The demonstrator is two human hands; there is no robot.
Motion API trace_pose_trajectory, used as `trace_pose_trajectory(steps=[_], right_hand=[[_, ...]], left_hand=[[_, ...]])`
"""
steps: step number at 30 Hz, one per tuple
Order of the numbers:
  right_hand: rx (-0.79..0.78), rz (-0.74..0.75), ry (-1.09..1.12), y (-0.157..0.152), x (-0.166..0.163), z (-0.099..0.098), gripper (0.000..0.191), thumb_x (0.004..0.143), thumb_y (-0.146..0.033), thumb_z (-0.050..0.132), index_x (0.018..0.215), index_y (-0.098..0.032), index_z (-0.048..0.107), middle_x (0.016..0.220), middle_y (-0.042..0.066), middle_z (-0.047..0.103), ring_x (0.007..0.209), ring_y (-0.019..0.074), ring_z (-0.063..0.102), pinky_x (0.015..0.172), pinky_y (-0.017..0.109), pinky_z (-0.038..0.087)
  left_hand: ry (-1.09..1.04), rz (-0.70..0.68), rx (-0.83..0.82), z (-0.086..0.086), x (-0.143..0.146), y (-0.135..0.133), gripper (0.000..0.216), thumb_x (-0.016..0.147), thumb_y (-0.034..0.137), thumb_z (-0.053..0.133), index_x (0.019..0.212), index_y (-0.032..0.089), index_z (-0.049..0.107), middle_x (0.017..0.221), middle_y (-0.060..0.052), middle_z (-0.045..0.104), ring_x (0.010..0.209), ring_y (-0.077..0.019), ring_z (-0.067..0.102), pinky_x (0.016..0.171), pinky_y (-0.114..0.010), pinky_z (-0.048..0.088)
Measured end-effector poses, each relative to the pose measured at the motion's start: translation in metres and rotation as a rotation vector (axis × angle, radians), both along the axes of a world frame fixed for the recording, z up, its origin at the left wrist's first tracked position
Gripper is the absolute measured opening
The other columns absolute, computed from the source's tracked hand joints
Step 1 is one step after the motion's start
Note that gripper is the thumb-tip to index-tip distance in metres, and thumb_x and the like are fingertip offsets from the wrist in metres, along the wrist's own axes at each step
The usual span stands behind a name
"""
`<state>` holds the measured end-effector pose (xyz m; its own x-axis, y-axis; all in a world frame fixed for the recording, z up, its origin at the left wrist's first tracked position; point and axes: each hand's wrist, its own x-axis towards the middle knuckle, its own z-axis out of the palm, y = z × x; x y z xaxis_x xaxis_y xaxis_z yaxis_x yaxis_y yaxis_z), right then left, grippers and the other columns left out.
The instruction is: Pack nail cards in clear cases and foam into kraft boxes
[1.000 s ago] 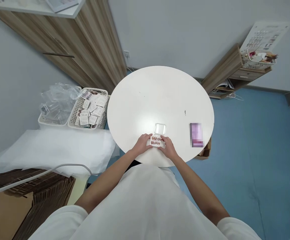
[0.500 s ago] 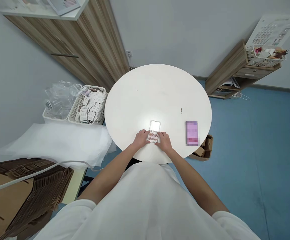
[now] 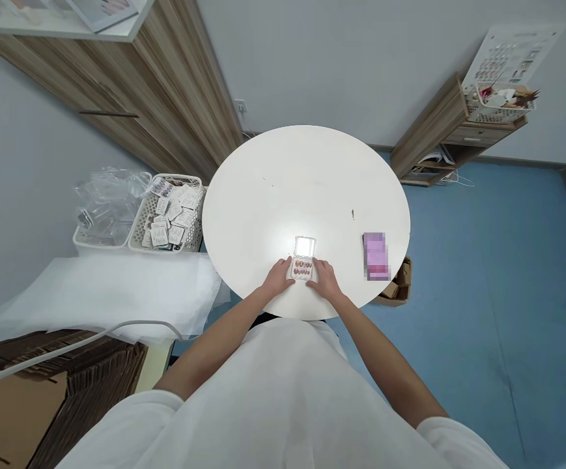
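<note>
A small clear case point(image 3: 303, 246) lies on the round white table, its lid raised on the far side. Two rows of glossy brownish-pink press-on nails point(image 3: 303, 266) sit in its lower half. My left hand point(image 3: 277, 277) rests at the case's left edge, thumb and fingers spread apart. At the right edge is my right hand point(image 3: 325, 280), also spread, its thumb near the front corner. Whether the fingertips still touch the case is hard to make out.
A pixelated purple object point(image 3: 376, 256) lies on the white table point(image 3: 307, 169) to the right. Left stand a basket of printed cards point(image 3: 170, 215) and a bin of clear plastic bags point(image 3: 111, 208). Flattened cardboard point(image 3: 101, 378) is at lower left; a carton point(image 3: 400, 286) is beside the table.
My fingers have loosened and spread a little away from the case's sides. The case now sits slightly straighter. The view has shifted slightly.
</note>
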<state>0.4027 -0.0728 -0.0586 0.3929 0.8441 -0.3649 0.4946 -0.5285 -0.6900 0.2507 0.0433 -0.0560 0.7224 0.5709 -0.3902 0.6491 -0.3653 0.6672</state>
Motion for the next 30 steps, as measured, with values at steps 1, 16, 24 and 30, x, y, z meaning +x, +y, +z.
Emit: trace_pose_trajectory(steps=[1,16,24,30], right_hand=[[0.004,-0.054,0.078,-0.002,-0.001,0.0,0.075,0.06,-0.024,0.065,0.128,-0.021,0.033,0.116,0.008,0.044,0.104,0.0222,0.044,0.087,0.037,0.04],[0.163,-0.45,0.533,-0.017,-0.034,0.02,0.047,0.059,-0.008,0.055,0.104,-0.018,0.052,0.092,0.004,0.056,0.069,0.0106,0.056,0.068,0.029,0.048],[0.293,-0.405,0.674,-0.032,-0.047,0.046,0.047,0.06,-0.02,0.064,0.105,-0.021,0.051,0.094,0.004,0.056,0.07,0.0107,0.057,0.072,0.03,0.047],[0.244,-0.446,0.742,-0.031,-0.025,0.061,0.04,0.073,-0.04,0.055,0.109,-0.022,0.053,0.106,0.007,0.058,0.083,0.0138,0.059,0.077,0.03,0.045]], left_hand=[[-0.015,0.039,-0.039,-0.001,-0.002,-0.001,0.065,0.065,0.023,0.063,0.124,0.02,0.036,0.104,-0.007,0.05,0.093,-0.0201,0.05,0.078,-0.032,0.041],[-0.305,0.459,-0.637,0.013,-0.021,-0.012,0.031,0.07,0.023,0.057,0.1,0.016,0.053,0.079,-0.003,0.058,0.069,-0.0109,0.055,0.065,-0.026,0.045],[-0.408,0.455,-0.76,0.044,-0.044,-0.011,0.04,0.062,0.035,0.067,0.095,0.018,0.053,0.078,-0.003,0.062,0.069,-0.0111,0.057,0.064,-0.025,0.045],[-0.45,0.458,-0.797,0.057,-0.048,-0.011,0.04,0.058,0.035,0.071,0.092,0.018,0.056,0.08,-0.004,0.062,0.068,-0.0109,0.058,0.066,-0.026,0.045]])
